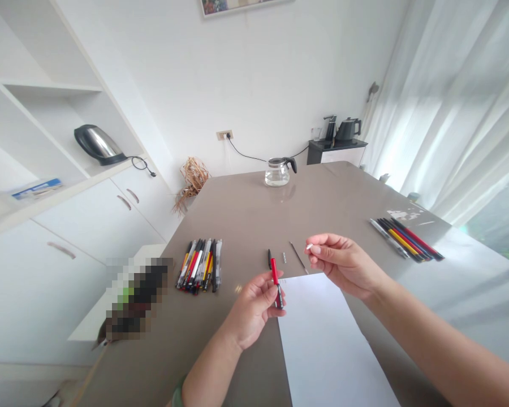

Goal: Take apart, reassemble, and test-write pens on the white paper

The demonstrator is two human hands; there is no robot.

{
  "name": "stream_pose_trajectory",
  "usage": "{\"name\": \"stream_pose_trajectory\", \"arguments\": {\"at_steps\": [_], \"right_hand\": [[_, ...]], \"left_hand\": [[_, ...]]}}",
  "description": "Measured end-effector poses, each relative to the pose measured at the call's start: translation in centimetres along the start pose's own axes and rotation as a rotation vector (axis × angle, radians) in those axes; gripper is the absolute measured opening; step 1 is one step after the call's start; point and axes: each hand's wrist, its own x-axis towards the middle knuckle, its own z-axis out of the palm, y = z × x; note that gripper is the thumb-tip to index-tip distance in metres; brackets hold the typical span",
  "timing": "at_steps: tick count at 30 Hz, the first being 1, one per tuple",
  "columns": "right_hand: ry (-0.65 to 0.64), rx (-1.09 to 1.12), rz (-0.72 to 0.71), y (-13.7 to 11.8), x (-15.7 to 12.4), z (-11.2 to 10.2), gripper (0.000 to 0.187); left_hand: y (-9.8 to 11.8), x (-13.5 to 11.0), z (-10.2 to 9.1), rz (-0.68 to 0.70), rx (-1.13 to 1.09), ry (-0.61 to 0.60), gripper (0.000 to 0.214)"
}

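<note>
My left hand (258, 308) grips a red pen barrel (274, 271) with a black lower part, tilted over the left edge of a white sheet of paper (326, 345). Between thumb and forefinger of my right hand (343, 263) is a small white piece (309, 247), too small to name for certain. On the table beyond the hands lie a black pen part (269, 259), a small spring (284, 258) and a thin ink refill (298, 257).
To the left lies a row of several pens (199, 265); another group (405, 240) lies on the right. A glass pot (277, 172) of clear liquid stands at the table's (237, 209) far side. White scraps (407, 213) lie near the right edge.
</note>
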Motion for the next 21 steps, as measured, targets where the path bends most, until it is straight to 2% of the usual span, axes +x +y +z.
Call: {"name": "stream_pose_trajectory", "arguments": {"at_steps": [5, 8, 12, 16, 21], "right_hand": [[0.001, -0.360, -0.177, 0.1, -0.5, 0.5, 0.012], [-0.072, -0.610, -0.280, -0.2, -1.0, 1.1, 0.011], [-0.151, -0.825, -0.326, -0.5, -1.7, 1.8, 0.014], [-0.187, -0.963, -0.342, -0.4, -1.8, 2.1, 0.016], [-0.189, -0.997, -0.363, -0.3, -1.6, 2.0, 0.017]], "left_hand": [[-0.1, -0.1, 0.3, 0.025, 0.237, -0.049, 0.032], [-0.1, -0.2, 0.6, 0.076, 0.373, -0.084, 0.033], [-0.1, -0.2, 0.7, 0.123, 0.451, -0.083, 0.033], [-0.2, -0.2, 0.7, 0.147, 0.472, -0.084, 0.032], [-0.2, -0.2, 0.8, 0.138, 0.476, -0.079, 0.031]]}}
